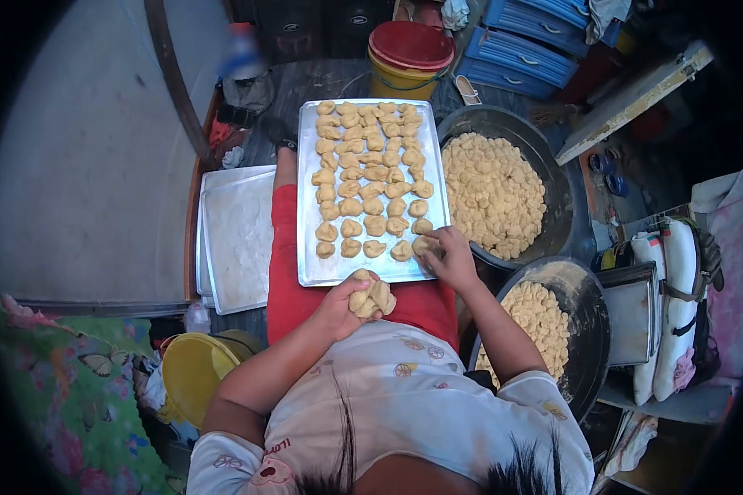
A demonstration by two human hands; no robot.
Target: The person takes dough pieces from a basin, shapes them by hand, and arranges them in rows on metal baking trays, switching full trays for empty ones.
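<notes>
A metal baking tray lies across my lap, bearing rows of pale dough lumps. In front of my belly, my left hand is closed around a handful of dough, just off the tray's near edge. My right hand reaches over the tray's near right corner, fingers bent on a dough piece at the right end of the nearest row. Its fingertips partly cover that piece.
To my right stand two dark tubs of dough pieces, a far one and a nearer one. Flat trays rest at my left, near a yellow bucket. A red-lidded bucket stands beyond the tray.
</notes>
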